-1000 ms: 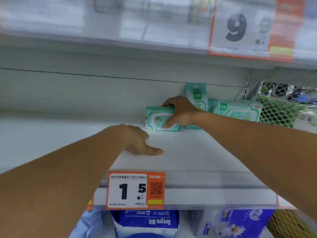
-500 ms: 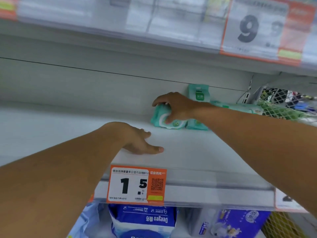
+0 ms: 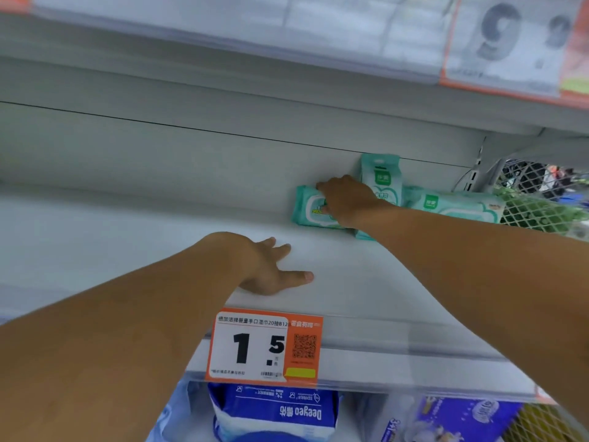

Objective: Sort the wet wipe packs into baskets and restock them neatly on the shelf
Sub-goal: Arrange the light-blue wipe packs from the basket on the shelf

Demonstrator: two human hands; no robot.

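Since a moment ago you've tipped the teal wipe pack [image 3: 310,208] back up on its edge at the rear of the shelf [image 3: 366,282], just left of the upright pack [image 3: 381,178]. Your right hand [image 3: 345,202] clasps it from above; your left hand [image 3: 271,266] lies open, palm down, nearer the price tag [image 3: 264,346]

Pale grey back panel [image 3: 191,161] behind a white shelf [image 3: 366,282], orange price tag [image 3: 266,347] clipped to its front rail, white wire mesh [image 3: 538,199] at far right, soft even light.
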